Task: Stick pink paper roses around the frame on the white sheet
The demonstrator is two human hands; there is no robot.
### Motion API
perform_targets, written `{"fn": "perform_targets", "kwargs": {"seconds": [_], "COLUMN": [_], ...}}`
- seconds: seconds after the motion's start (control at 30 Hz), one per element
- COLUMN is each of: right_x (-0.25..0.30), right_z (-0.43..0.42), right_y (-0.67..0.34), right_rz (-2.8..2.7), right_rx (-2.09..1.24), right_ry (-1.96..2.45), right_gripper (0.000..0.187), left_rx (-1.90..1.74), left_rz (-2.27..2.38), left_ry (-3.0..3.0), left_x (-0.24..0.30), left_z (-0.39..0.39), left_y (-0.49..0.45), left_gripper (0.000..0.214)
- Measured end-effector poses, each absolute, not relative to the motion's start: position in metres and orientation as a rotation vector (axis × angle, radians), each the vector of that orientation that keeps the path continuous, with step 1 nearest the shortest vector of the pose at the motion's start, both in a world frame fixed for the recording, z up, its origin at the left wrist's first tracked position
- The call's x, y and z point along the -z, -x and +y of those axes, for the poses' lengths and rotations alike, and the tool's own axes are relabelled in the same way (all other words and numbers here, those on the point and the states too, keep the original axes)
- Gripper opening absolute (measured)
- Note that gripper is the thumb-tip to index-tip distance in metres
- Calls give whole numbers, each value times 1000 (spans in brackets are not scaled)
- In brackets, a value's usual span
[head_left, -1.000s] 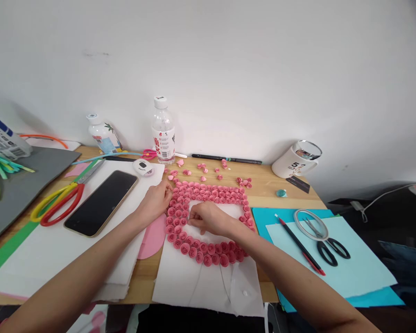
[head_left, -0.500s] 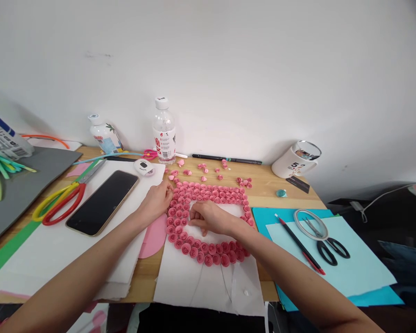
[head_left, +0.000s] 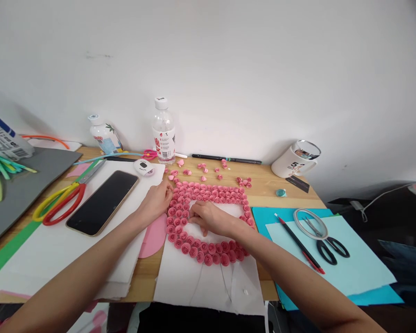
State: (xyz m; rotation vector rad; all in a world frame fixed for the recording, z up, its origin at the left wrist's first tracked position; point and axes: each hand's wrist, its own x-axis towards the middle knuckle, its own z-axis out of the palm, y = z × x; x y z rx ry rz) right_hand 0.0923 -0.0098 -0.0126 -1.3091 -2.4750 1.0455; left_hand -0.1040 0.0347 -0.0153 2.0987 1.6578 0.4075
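Note:
Pink rolled-paper roses (head_left: 208, 260) stand in rows on a white sheet (head_left: 208, 291), forming a thick band around a bare white middle. My right hand (head_left: 208, 216) is over that middle, fingers curled and closed, the tips against the inner left rows; anything in them is hidden. At the band's upper left corner rests my left hand (head_left: 159, 200), fingers bent and closed beside the outer roses. Its fingertips are partly hidden, so I cannot tell what they hold. Several loose paper roses (head_left: 203, 178) lie on the wooden table (head_left: 263, 194) behind the sheet.
To the left are a phone (head_left: 103, 202), red-and-yellow scissors (head_left: 64, 201) and white paper (head_left: 31, 273). A bottle (head_left: 165, 138) and a mug (head_left: 294, 159) stand near the wall. On the right, black-handled scissors (head_left: 333, 247), a tape roll (head_left: 296, 222) and a pen (head_left: 298, 243) lie on blue paper (head_left: 353, 273).

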Motion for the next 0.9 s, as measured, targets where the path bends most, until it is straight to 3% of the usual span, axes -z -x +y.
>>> {"fn": "perform_targets", "kwargs": {"seconds": [0.67, 0.9], "right_x": [21, 27], "right_z": [-18, -27], "right_y": [-96, -87], "right_rz": [-2479, -2716], "right_rx": [-860, -532], "right_ry": [1122, 1311], "right_gripper": [13, 17], "left_rx": [-427, -412], "left_rz": [1644, 1666], "left_ry": [-2074, -2103], "left_x": [14, 13], "left_z": [33, 33], "left_y": [103, 102], "left_gripper": [15, 15]}}
